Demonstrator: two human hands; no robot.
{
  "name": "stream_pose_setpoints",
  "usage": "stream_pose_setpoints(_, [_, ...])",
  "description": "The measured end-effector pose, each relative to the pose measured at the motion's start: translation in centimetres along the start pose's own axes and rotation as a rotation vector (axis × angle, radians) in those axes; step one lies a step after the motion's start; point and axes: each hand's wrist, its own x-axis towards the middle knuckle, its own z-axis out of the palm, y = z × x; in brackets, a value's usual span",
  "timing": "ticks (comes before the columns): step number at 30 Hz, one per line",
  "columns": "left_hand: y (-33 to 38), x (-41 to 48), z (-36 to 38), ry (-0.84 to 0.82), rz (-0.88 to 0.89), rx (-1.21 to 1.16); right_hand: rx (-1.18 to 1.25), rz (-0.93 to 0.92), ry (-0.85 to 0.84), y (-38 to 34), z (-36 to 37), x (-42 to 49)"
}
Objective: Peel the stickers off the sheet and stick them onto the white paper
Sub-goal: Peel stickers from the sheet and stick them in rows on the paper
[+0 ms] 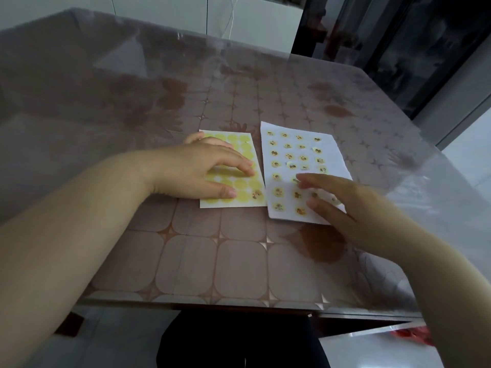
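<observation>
One sticker [257, 193] on the sheet [239, 204]

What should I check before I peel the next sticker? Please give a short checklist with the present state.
1. Left hand presses the sheet flat: ok.
2. A sticker remains on the sheet, at its near right corner: ok.
3. That sticker is not covered by the left hand: ok.
4. Right hand is open with straight fingers: ok.
5. Free spot on the paper: cannot tell, because the right hand covers its near part.
</observation>
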Motion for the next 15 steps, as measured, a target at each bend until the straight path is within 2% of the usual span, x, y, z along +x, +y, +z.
stream_pose_setpoints(7, [-0.2,0.1,0.1,0.021,0.024,0.014,-0.004,-0.119,0.118,-1.8,0.3,1.4])
stream_pose_setpoints(10, [-0.3,0.2,0.2,0.011,0.031,0.028,-0.014,-0.105,0.161,-3.7,1.1,3.0])
stream_pose_setpoints(13, [-0.3,0.3,0.2,-0.015,0.047,0.031,0.023,-0.071,0.14,-4.6,2.0,4.0])
stream_pose_setpoints(15, [-0.2,0.3,0.2,-0.018,0.035,0.028,0.136,-0.045,0.105,-4.8,2.4,4.2])
